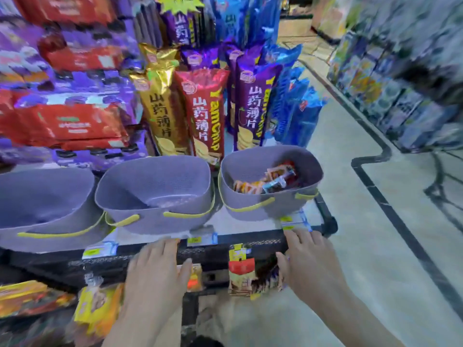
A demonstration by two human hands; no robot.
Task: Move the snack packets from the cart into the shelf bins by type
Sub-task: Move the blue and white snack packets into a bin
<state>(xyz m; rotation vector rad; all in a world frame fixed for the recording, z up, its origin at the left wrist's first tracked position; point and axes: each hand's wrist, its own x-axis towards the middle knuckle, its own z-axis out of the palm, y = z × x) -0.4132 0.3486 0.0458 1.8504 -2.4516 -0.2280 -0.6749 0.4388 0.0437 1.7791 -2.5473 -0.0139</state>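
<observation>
Orange packet [195,276] is hanging just beside the left hand [155,269], which is spreading straight fingers and holding nothing. The right hand [310,259] is likewise open and empty near the black shelf edge [250,242]. Above, snack packets [270,181] are lying in the right bin [250,209] only. Likely between loads, so the next move is fetching from the cart, which is unseen. The floor [350,246] to the right is giving room.
</observation>
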